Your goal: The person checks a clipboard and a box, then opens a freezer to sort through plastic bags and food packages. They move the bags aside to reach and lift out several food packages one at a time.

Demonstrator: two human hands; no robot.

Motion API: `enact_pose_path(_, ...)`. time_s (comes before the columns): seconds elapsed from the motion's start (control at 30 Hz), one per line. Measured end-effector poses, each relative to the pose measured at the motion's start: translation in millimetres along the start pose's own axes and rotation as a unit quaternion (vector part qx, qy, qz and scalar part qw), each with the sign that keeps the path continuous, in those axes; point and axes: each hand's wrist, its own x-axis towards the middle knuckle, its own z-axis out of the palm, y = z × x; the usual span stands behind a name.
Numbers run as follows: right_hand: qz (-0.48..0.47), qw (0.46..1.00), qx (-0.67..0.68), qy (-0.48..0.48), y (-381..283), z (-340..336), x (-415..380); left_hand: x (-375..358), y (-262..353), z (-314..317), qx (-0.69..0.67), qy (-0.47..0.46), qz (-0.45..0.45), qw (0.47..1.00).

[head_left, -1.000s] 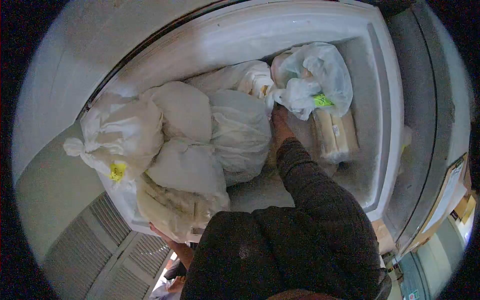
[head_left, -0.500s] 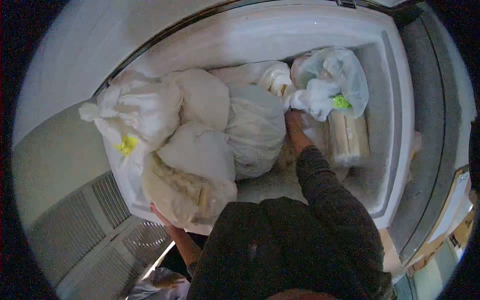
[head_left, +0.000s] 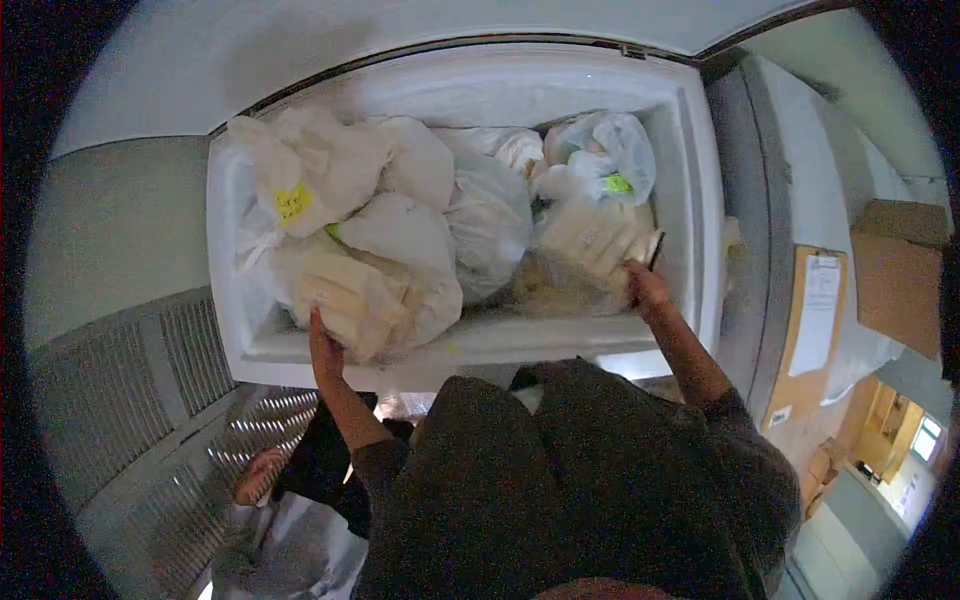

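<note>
Frosty pack [head_left: 590, 245] seemingly under right hand [head_left: 645, 285]

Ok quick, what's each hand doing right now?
Left hand: open, pressed against the tan bag at the freezer's front.
Right hand: closed on the frosty clear bag.

I see my left hand [head_left: 322, 345] pressing a big white bag [head_left: 345, 300] in the white freezer [head_left: 700, 200]. My right hand [head_left: 645, 285] grips a frosty pack [head_left: 590, 250] beside it.

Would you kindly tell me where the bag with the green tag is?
In the head view, the bag with the green tag sits in the chest freezer's far right corner, beyond the right hand.
</note>
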Motion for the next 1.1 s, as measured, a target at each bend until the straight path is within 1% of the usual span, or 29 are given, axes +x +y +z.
enact_pose_path(0.03,-0.002,1.0,-0.003,0.003,-6.3,-9.4,-17.3,8.1,-10.3,-6.6,-0.053,0.042,-0.034,0.997)
enact_pose_path(0.1,-0.035,0.995,0.071,-0.055,-24.9,-23.3,-55.2,9.5,-12.2,-11.8,-0.107,0.074,-0.072,0.989)
enact_pose_path(0.13,-0.07,0.991,0.112,-0.034,-35.5,-18.7,-72.9,7.6,-12.8,-11.4,-0.072,0.004,-0.008,0.997)
enact_pose_path(0.17,-0.075,0.991,0.11,-0.027,-41.1,-16.7,-84.3,16.3,-16.4,-15.0,-0.14,-0.032,-0.029,0.989)
enact_pose_path(0.2,-0.106,0.981,0.158,-0.036,-45.0,-16.9,-93.6,21.0,-14.2,-14.2,-0.205,-0.066,-0.054,0.975)
enact_pose_path(0.23,-0.141,0.968,0.202,-0.041,-47.0,-16.2,-101.4,27.2,-19.7,-13.9,-0.212,-0.079,-0.056,0.973)
enact_pose_path(0.27,-0.139,0.962,0.225,-0.069,-45.9,-24.0,-100.5,18.3,-11.0,-10.0,-0.195,-0.042,-0.054,0.978)
enact_pose_path(0.3,-0.147,0.961,0.227,-0.061,-52.8,-17.8,-112.6,14.0,-7.5,-9.9,-0.178,-0.007,-0.051,0.983)
enact_pose_path(0.37,-0.218,0.943,0.244,-0.059,-65.2,-0.8,-134.0,18.0,-12.1,-19.7,-0.038,-0.103,0.031,0.993)
enact_pose_path(0.4,-0.206,0.944,0.25,-0.054,-64.6,-2.4,-136.7,21.2,-12.5,-20.1,-0.11,-0.077,-0.019,0.991)
enact_pose_path(0.47,-0.217,0.943,0.244,-0.062,-67.9,-4.3,-140.0,21.0,-6.2,-15.6,-0.172,-0.05,-0.072,0.981)
enact_pose_path(0.5,-0.228,0.943,0.231,-0.073,-67.9,-4.6,-141.5,13.4,-0.9,-10.8,-0.163,-0.043,-0.068,0.983)
enact_pose_path(0.57,-0.225,0.946,0.226,-0.064,-65.8,-9.8,-139.5,13.4,-2.1,-13.5,-0.149,-0.032,-0.07,0.986)
enact_pose_path(0.63,-0.251,0.937,0.232,-0.067,-57.7,-16.5,-132.8,23.1,-13.2,-21.3,-0.116,-0.048,-0.036,0.991)
enact_pose_path(0.7,-0.313,0.918,0.241,-0.035,-69.9,-4.6,-143.3,19.7,-12.0,-21.7,-0.104,-0.036,-0.031,0.993)
enact_pose_path(0.73,-0.291,0.933,0.21,-0.042,-64.8,-20.1,-134.3,16.9,-8.2,-18.9,-0.104,-0.025,-0.034,0.994)
enact_pose_path(0.77,-0.28,0.936,0.207,-0.05,-65.0,-17.0,-134.6,14.6,-8.6,-21.3,-0.061,-0.036,-0.018,0.997)
enact_pose_path(0.83,-0.303,0.934,0.187,0.004,-75.3,-7.5,-139.1,19.0,-11.2,-16.9,-0.095,-0.046,-0.029,0.994)
enact_pose_path(0.87,-0.275,0.946,0.172,-0.012,-77.0,-1.7,-145.0,24.5,-13.3,-14.3,-0.175,-0.039,-0.048,0.983)
enact_pose_path(0.93,-0.237,0.957,0.167,-0.035,-70.2,6.1,-125.9,27.0,-17.4,-14.2,-0.178,-0.06,0.006,0.982)
enact_pose_path(1.0,-0.186,0.963,0.153,-0.118,-67.1,36.1,-117.9,18.1,-20.0,-11.7,-0.11,-0.02,0.053,0.992)
enact_pose_path(1.03,-0.167,0.964,0.126,-0.162,-72.0,55.9,-119.4,7.1,-18.5,-12.8,-0.107,-0.003,0.061,0.992)
enact_pose_path(1.07,-0.171,0.959,0.122,-0.192,-69.6,92.7,-120.2,0.2,-11.4,-8.4,-0.105,0.016,0.038,0.994)
enact_pose_path(1.1,-0.141,0.957,0.118,-0.224,-72.7,133.8,-139.3,-5.7,-4.9,-4.1,-0.104,0.036,0.015,0.994)
